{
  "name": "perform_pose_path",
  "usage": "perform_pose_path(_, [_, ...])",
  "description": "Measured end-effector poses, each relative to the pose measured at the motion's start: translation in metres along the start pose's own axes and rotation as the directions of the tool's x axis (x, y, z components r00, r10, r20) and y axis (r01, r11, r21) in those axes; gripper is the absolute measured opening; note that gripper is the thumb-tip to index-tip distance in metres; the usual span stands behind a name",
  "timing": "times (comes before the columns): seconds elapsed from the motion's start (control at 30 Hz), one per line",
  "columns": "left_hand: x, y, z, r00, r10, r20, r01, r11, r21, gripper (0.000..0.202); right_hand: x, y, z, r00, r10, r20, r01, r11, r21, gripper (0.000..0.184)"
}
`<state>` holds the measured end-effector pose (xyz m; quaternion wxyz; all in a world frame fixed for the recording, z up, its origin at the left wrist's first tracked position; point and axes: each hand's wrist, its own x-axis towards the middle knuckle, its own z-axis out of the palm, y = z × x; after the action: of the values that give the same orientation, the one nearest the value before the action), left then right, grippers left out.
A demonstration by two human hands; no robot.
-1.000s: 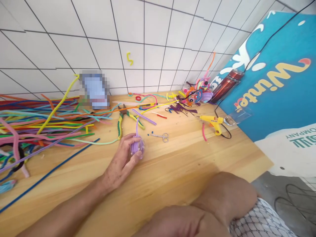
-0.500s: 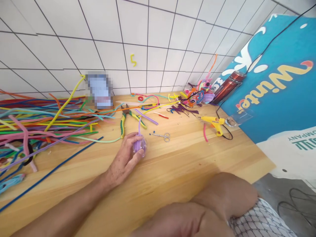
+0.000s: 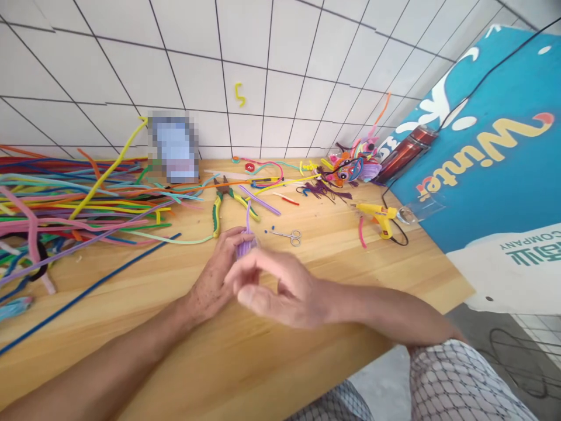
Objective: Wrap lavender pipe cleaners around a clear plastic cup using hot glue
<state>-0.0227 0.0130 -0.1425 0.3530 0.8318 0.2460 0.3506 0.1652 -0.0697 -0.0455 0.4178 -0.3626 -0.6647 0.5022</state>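
My left hand (image 3: 217, 275) rests on the wooden table (image 3: 307, 280) with its fingers closed round a small purple pipe-cleaner piece (image 3: 243, 244). One purple end sticks up from it toward the pliers. My right hand (image 3: 280, 286) hovers just in front of the purple piece, fingers spread and curled, blurred by motion, holding nothing that I can see. Green-and-yellow pliers (image 3: 218, 209) lie just beyond my left hand. Small scissors (image 3: 289, 235) lie to the right of the purple piece.
A big heap of coloured pipe cleaners (image 3: 65, 204) covers the left of the table. A yellow glue gun (image 3: 380, 216) with a black cord lies at the right. Finished pipe-cleaner figures (image 3: 350, 166) and a red bottle (image 3: 405, 146) stand by the blue sign (image 3: 495, 158).
My right hand has come up from my lap and reached in to the purple piece. My left hand has kept its hold and barely moved.
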Motion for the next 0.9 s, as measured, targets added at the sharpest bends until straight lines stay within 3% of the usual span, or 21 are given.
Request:
perform_pose_path(0.03, [0.0,0.0,0.0,1.0,0.03,0.0,-0.03,1.0,0.001,0.039,0.004,0.015,-0.009,0.98,-0.173,-0.093,0.146,0.958,-0.248,0.026])
perform_pose_path(0.1, [0.001,0.001,0.0,0.998,0.056,-0.002,-0.056,0.998,0.013,0.037,0.008,0.044,-0.029,0.923,-0.378,-0.065,0.277,0.773,-0.57,0.036])
perform_pose_path(0.17, [0.002,0.003,0.0,0.999,0.038,-0.005,-0.038,0.999,0.026,0.035,0.007,0.068,-0.045,0.899,-0.436,-0.033,0.291,0.652,-0.7,0.057])
perform_pose_path(0.23, [0.002,0.005,0.0,1.0,0.011,0.003,-0.012,1.0,0.028,0.035,0.006,0.084,-0.054,0.899,-0.438,0.001,0.295,0.605,-0.74,0.07])
perform_pose_path(0.37, [0.001,0.008,-0.002,1.0,-0.001,0.015,0.001,1.0,0.02,0.038,0.004,0.097,-0.057,0.917,-0.391,0.079,0.316,0.59,-0.743,0.071])
perform_pose_path(0.57, [0.001,0.007,-0.004,1.0,-0.008,0.009,0.008,1.0,0.022,0.039,0.004,0.097,-0.048,0.917,-0.387,0.094,0.324,0.589,-0.74,0.072])
perform_pose_path(0.77, [0.0,0.005,-0.004,0.999,-0.031,0.028,0.03,1.0,0.008,0.043,0.009,0.097,-0.04,0.931,-0.348,0.107,0.316,0.628,-0.711,0.067])
perform_pose_path(0.9, [-0.001,0.003,-0.004,0.999,-0.038,0.032,0.037,0.999,0.009,0.044,0.011,0.097,-0.037,0.95,-0.297,0.093,0.277,0.669,-0.69,0.073])
